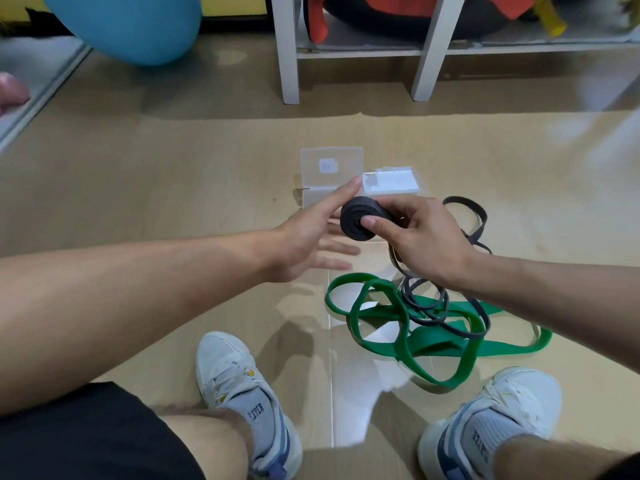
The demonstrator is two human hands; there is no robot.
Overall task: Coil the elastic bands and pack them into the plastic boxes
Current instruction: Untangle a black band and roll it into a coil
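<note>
A pale wooden floor (pixel 138 174) fills the view, with a big blue exercise ball (pixel 128 26) at the far left and a white shelf frame (pixel 290 50) at the far middle. Near the bottom, two white sneakers (pixel 235 379) rest on the floor. Between them and to the right lies a loose wide green elastic band (pixel 433 341), tangled with a thinner dark grey elastic band (pixel 467 327). Farther off sit clear plastic boxes (pixel 331 166) with their lids open. Above them, the right hand (pixel 422 237) pinches a tightly coiled black elastic band (pixel 360 218), thumb pressed on its flat end. The left hand (pixel 308 237) is spread, fingers straight, its forefinger touching the coil's far side.
</note>
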